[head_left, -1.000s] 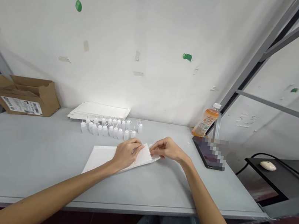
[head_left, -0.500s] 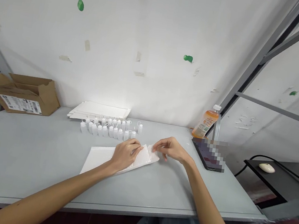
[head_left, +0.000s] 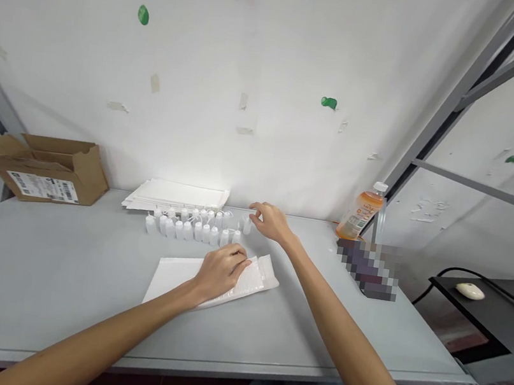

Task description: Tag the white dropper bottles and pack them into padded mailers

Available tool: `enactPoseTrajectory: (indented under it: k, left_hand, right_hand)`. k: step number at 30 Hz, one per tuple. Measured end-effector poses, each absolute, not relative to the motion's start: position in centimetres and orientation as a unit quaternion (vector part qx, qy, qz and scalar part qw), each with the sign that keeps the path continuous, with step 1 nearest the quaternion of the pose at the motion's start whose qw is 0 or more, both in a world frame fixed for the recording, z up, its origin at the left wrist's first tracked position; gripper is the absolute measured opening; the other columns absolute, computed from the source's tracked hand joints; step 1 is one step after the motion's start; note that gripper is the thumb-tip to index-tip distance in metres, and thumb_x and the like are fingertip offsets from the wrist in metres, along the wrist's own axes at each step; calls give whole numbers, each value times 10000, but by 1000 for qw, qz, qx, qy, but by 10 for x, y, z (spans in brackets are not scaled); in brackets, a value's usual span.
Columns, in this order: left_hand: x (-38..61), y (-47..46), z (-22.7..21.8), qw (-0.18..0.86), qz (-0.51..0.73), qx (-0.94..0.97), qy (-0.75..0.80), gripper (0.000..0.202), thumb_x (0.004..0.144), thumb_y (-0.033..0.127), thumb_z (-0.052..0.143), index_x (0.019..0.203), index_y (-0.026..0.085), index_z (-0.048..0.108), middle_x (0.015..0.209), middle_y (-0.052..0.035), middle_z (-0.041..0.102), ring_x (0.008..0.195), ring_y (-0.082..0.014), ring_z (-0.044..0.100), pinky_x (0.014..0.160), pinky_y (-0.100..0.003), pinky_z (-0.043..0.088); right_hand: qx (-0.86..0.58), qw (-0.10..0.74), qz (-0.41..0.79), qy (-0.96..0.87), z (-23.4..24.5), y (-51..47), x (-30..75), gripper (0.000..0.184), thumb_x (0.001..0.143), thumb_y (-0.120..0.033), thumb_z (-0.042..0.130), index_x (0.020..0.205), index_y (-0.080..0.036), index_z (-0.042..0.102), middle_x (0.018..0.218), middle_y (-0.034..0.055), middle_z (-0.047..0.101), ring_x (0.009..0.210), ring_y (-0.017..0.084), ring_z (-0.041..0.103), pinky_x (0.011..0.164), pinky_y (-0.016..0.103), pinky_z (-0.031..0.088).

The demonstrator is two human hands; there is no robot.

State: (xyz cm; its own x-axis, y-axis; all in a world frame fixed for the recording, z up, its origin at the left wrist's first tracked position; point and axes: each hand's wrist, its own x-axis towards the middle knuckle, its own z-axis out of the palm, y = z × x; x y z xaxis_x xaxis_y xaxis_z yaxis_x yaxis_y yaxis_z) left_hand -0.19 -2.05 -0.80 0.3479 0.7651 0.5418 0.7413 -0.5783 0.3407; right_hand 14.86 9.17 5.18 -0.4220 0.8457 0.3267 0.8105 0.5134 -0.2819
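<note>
My left hand (head_left: pixel 221 269) pinches the upper edge of a white bubble mailer (head_left: pixel 171 276), which lies slanted on the grey table. The mailer's clear-looking flap end (head_left: pixel 268 271) points to the right, beyond my fingers. My right hand (head_left: pixel 270 221) is over the back of the table, thumb and fingertips apart. Just below those fingertips stands a small white squeeze bottle (head_left: pixel 247 226); whether they touch it I cannot tell. To its left, several more small white bottles (head_left: pixel 198 231) with thin looped caps stand in rows.
A stack of white mailers (head_left: pixel 179 194) lies behind the bottles against the wall. An open cardboard box (head_left: pixel 60 179) sits at the left. To the right are an orange drink bottle (head_left: pixel 361 213) and a blurred-out dark device (head_left: pixel 366 270). A white mouse (head_left: pixel 470 290) rests on a black shelf.
My right hand has left the mailer's flap end and moved back and slightly left to the end bottle. My left hand stays on the mailer. The view has shifted slightly.
</note>
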Motion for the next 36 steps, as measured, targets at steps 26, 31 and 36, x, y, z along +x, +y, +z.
enactPoseTrajectory:
  k: [26, 31, 36]
  left_hand:
    - [-3, -19, -6, 16, 342, 803, 487, 284, 926, 240, 452, 759, 190, 676, 846, 5, 682, 728, -110, 606, 587, -233, 395]
    - [-3, -19, -4, 5, 353, 799, 487, 292, 932, 246, 442, 776, 189, 681, 841, -1, 677, 710, -104, 596, 576, -228, 393]
    - [-3, -19, -4, -17, 368, 805, 464, 316, 941, 252, 428, 763, 180, 679, 836, -20, 675, 723, -110, 595, 561, -223, 389]
  right_hand:
    - [-408, 291, 527, -686, 27, 33, 222, 224, 698, -333, 686, 778, -125, 709, 688, 44, 665, 467, 74, 466, 456, 231, 296]
    - [-374, 272, 540, -703, 27, 28, 215, 281, 688, -357, 704, 819, -112, 745, 694, 62, 684, 496, 77, 419, 461, 233, 320]
    - [-387, 226, 517, -729, 29, 27, 221, 264, 678, -340, 697, 809, -119, 759, 658, 36, 655, 547, 90, 435, 492, 227, 322]
